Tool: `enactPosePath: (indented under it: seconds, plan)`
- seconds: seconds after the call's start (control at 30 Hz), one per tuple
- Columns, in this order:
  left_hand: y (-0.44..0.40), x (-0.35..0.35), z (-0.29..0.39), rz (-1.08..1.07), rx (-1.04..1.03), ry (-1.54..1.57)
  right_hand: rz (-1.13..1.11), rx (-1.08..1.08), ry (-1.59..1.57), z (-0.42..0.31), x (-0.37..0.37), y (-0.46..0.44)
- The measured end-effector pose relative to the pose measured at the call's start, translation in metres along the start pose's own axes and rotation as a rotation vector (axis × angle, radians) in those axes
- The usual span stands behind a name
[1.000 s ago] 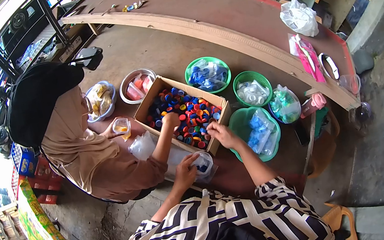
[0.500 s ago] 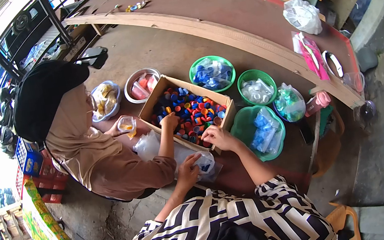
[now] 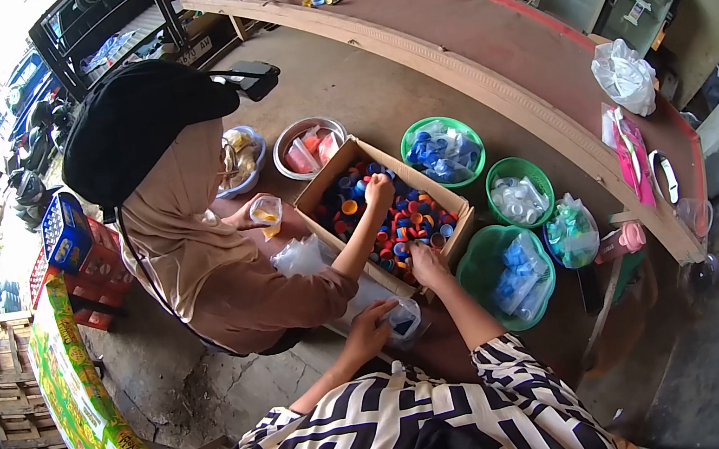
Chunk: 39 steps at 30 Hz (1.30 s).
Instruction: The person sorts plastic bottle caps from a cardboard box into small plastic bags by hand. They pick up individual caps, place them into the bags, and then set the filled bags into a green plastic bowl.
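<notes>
A cardboard box (image 3: pixel 316 186) full of loose plastic bottle caps (image 3: pixel 387 211) in blue, red, orange and dark shades sits in front of me. My left hand (image 3: pixel 367 332) is closed on the edge of a clear plastic bag (image 3: pixel 406 319) with a few blue caps in it. Inside the box's near right corner, my right hand (image 3: pixel 429 264) dips among the caps, fingers drawn together; what they hold is hidden. At my left, a co-worker's hand (image 3: pixel 380 191) is over the caps, and the other hand holds a small clear bag (image 3: pixel 266 211) with yellow pieces inside.
Around the box stand a scalloped green basin (image 3: pixel 469 275) with bagged blue caps, green baskets, a metal bowl (image 3: pixel 283 163) and a basin of bagged yellowish caps. Plastic bags (image 3: pixel 302 254) lie before the co-worker. A wooden rail (image 3: pixel 446 60) runs along the far side.
The view has shifted, so the scene sits lower and to the right. My right hand has turned to point down into the caps. The co-worker's hand has lifted and moved farther across the box.
</notes>
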<state>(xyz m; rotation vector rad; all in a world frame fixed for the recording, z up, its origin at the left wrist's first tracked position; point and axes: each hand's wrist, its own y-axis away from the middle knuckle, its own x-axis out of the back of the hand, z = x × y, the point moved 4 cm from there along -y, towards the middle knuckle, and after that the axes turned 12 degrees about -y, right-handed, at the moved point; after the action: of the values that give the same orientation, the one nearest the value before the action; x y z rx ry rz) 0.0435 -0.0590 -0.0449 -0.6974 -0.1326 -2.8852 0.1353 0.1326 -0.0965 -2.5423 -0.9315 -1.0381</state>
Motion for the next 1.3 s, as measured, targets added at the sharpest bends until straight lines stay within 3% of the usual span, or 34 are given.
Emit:
enactPosePath:
  seconds: [0.07, 0.13, 0.3, 0.47, 0.53, 0.67, 0.8, 0.97, 1.03, 1.13, 1.3]
  plan:
    - [-0.005, 0.002, 0.006, -0.005, 0.005, -0.052, 0.062, 0.054, -0.036, -0.004, 0.014, 0.007]
    - [-0.011, -0.003, -0.003, -0.008, 0.015, -0.012, 0.036, 0.139, -0.530, -0.010, 0.032, 0.019]
    - [-0.022, -0.004, 0.012, -0.030, 0.032, 0.029, 0.203, 0.126, -0.654, -0.041, 0.075, 0.088]
    - [-0.026, -0.022, 0.022, -0.071, -0.015, 0.065, 0.118, 0.175, -0.559, -0.061, 0.076, 0.145]
    - [-0.029, -0.024, 0.036, -0.052, -0.139, -0.054, 0.250, 0.325, -0.271, -0.073, 0.080, 0.160]
    - [-0.029, -0.032, 0.057, -0.122, -0.107, -0.105, 0.286, 0.265, -0.460, -0.072, 0.089, 0.180]
    - [-0.029, -0.037, 0.076, -0.153, -0.185, -0.161, 0.234, 0.234, -0.424, -0.061, 0.090, 0.192]
    - [-0.033, -0.038, 0.091, -0.187, -0.193, -0.221, 0.420, 0.209, -0.400, -0.053, 0.093, 0.192]
    - [-0.033, -0.035, 0.104, -0.127, -0.304, -0.190, 0.511, 0.226, -0.413, -0.063, 0.103, 0.193]
    - [-0.051, -0.049, 0.071, -0.119, -0.215, -0.131, 0.557, 0.105, -0.591, -0.049, 0.096, 0.192]
    - [-0.050, -0.049, 0.079, -0.143, -0.189, -0.091, 0.503, 0.146, -0.422, -0.033, 0.096, 0.194]
